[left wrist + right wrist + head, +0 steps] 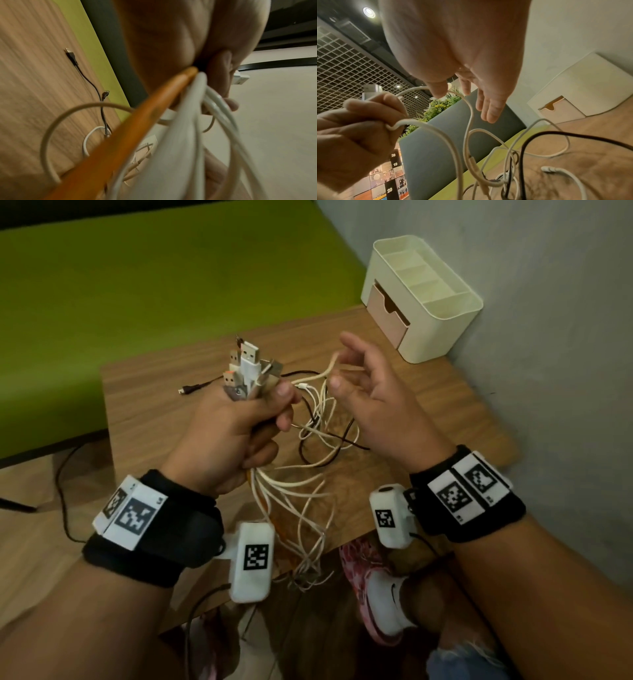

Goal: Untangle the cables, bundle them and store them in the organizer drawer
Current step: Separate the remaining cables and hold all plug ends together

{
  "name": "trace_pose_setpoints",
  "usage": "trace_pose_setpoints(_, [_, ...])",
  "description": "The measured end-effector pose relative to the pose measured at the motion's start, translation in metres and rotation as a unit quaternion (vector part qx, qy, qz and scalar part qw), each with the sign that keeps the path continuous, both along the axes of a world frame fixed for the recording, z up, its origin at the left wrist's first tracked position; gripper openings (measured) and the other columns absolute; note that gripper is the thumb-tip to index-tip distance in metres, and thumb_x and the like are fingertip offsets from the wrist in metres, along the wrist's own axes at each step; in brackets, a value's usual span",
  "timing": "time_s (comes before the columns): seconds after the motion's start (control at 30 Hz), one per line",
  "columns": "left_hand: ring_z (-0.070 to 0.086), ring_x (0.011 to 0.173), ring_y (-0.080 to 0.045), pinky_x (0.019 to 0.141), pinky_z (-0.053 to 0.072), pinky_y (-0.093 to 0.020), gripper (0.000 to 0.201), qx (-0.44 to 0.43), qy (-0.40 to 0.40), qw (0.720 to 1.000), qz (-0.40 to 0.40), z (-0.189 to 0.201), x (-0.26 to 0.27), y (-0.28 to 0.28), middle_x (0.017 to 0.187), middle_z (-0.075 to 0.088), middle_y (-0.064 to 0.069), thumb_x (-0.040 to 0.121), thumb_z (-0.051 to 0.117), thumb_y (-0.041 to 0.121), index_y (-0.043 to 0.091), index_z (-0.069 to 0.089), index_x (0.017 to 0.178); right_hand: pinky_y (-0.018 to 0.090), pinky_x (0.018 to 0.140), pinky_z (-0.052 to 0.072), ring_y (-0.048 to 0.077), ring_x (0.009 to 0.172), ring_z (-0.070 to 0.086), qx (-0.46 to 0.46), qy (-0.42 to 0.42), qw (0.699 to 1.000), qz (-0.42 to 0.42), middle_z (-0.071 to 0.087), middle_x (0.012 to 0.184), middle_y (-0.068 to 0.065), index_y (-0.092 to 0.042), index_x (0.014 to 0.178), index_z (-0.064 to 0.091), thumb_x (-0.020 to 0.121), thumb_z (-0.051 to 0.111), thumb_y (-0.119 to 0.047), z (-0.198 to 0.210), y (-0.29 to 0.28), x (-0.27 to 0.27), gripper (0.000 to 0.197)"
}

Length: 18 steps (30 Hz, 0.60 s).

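While the wood-grain surface (144,392) is carrying loose loops of thin white and dark cord, a bundle of cables (253,371) is being gripped in the left hand (233,433), its fingers (284,419) curled tightly round it and the flat metal USB plugs (248,352) being held upward. One smooth white cable (469,108) is being brushed by the right hand (370,395), fingers spread and relaxed. The cream plastic organizer (442,320), its pale pink drawer (387,316) closed, is being kept at the far corner.

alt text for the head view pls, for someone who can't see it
A left hand grips a bunch of cables by their plugs above a wooden table, while the open right hand hooks a white loop. A cream organizer sits beyond, drawer slightly open.
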<state>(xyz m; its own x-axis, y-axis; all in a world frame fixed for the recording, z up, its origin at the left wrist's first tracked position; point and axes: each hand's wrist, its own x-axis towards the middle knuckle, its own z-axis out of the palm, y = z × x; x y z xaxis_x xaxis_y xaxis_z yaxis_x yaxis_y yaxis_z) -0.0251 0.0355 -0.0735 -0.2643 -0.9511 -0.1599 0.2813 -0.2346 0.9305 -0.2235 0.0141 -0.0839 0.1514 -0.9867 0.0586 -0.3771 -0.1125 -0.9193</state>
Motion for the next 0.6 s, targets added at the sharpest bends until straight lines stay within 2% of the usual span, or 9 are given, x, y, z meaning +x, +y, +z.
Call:
trace_pose_setpoints(0.07, [0.025, 0.033, -0.003, 0.035, 0.020, -0.009, 0.012, 0.001, 0.005, 1.000, -0.017, 0.000, 0.001, 0.000, 0.059, 0.052, -0.002, 0.088, 0.061, 0.018, 0.008, 0.063, 0.083, 0.024, 0.096, 0.049, 0.003, 0.116, 0.055, 0.001, 0.033, 0.999, -0.016, 0.054, 0.127, -0.011, -0.030, 0.141, 0.043, 0.099, 0.054, -0.033, -0.002, -0.001, -0.001, 0.043])
trace_pose_setpoints(0.13, [0.024, 0.035, -0.004, 0.035, 0.019, -0.010, 0.011, 0.005, -0.017, 1.000, -0.009, 0.000, 0.001, -0.001, 0.063, 0.058, -0.004, 0.090, 0.061, 0.017, 0.008, 0.063, 0.083, 0.037, 0.087, 0.055, 0.011, 0.098, 0.065, -0.004, 0.029, 0.999, -0.031, 0.066, 0.101, -0.016, -0.038, 0.115, 0.058, 0.100, 0.052, -0.033, -0.002, -0.003, -0.002, 0.016])
trace_pose_setpoints(0.17, [0.023, 0.036, -0.005, 0.035, 0.018, -0.011, 0.010, 0.009, -0.040, 0.999, 0.009, -0.001, 0.001, -0.003, 0.067, 0.062, -0.006, 0.090, 0.061, 0.016, 0.008, 0.064, 0.084, 0.044, 0.080, 0.057, 0.016, 0.087, 0.067, -0.007, 0.014, 0.999, -0.041, 0.067, 0.086, -0.016, -0.040, 0.101, 0.059, 0.100, 0.052, -0.033, -0.001, -0.003, -0.003, 0.010])
trace_pose_setpoints(0.23, [0.022, 0.037, -0.007, 0.038, 0.018, -0.015, 0.007, 0.010, -0.102, 0.992, 0.071, -0.005, 0.001, -0.007, 0.064, 0.062, -0.004, 0.089, 0.065, 0.012, 0.007, 0.068, 0.092, 0.039, 0.069, 0.056, 0.012, 0.070, 0.063, -0.040, 0.031, 0.997, -0.053, 0.062, 0.070, -0.015, -0.040, 0.087, 0.057, 0.099, 0.054, -0.033, 0.001, -0.003, -0.007, 0.014])
trace_pose_setpoints(0.27, [0.023, 0.037, -0.007, 0.039, 0.020, -0.016, 0.011, 0.002, -0.131, 0.986, 0.106, -0.008, 0.002, -0.009, 0.058, 0.057, 0.002, 0.089, 0.066, 0.012, 0.007, 0.069, 0.098, 0.032, 0.066, 0.051, 0.007, 0.067, 0.058, -0.057, 0.052, 0.996, -0.049, 0.061, 0.069, -0.012, -0.038, 0.087, 0.057, 0.099, 0.055, -0.033, 0.002, -0.002, -0.007, 0.014])
trace_pose_setpoints(0.33, [0.032, 0.036, -0.002, 0.042, 0.027, -0.017, 0.015, -0.039, -0.172, 0.974, 0.143, -0.013, 0.002, -0.010, 0.058, 0.058, 0.011, 0.090, 0.067, 0.010, 0.013, 0.072, 0.104, 0.026, 0.062, 0.045, 0.008, 0.069, 0.055, -0.073, 0.085, 0.993, -0.027, 0.063, 0.076, -0.006, -0.031, 0.091, 0.063, 0.097, 0.059, -0.031, 0.002, 0.000, -0.005, 0.008])
trace_pose_setpoints(0.43, [0.041, 0.041, 0.005, 0.043, 0.033, -0.016, 0.012, -0.114, -0.217, 0.962, 0.117, -0.011, -0.005, -0.005, 0.068, 0.064, 0.011, 0.090, 0.069, 0.013, 0.013, 0.073, 0.101, 0.022, 0.061, 0.041, 0.005, 0.071, 0.054, -0.080, 0.131, 0.988, 0.012, 0.061, 0.079, -0.007, -0.017, 0.095, 0.070, 0.095, 0.062, -0.029, -0.003, 0.001, 0.002, 0.015])
trace_pose_setpoints(0.5, [0.042, 0.045, 0.005, 0.045, 0.033, -0.013, 0.009, -0.154, -0.263, 0.949, 0.075, -0.009, -0.012, -0.001, 0.066, 0.061, 0.012, 0.089, 0.070, 0.015, 0.007, 0.072, 0.094, 0.012, 0.064, 0.037, -0.002, 0.074, 0.053, -0.091, 0.137, 0.986, 0.035, 0.062, 0.084, -0.011, -0.016, 0.097, 0.071, 0.094, 0.063, -0.025, -0.005, 0.002, 0.007, 0.013])
trace_pose_setpoints(0.6, [0.046, 0.047, 0.000, 0.049, 0.035, -0.019, 0.017, -0.158, -0.332, 0.929, 0.050, -0.011, -0.011, -0.005, 0.055, 0.057, 0.011, 0.089, 0.070, 0.016, 0.010, 0.067, 0.074, 0.008, 0.062, 0.038, -0.006, 0.070, 0.054, -0.066, 0.096, 0.992, 0.045, 0.059, 0.077, -0.016, -0.022, 0.091, 0.069, 0.093, 0.064, -0.018, -0.005, 0.006, 0.013, 0.007])
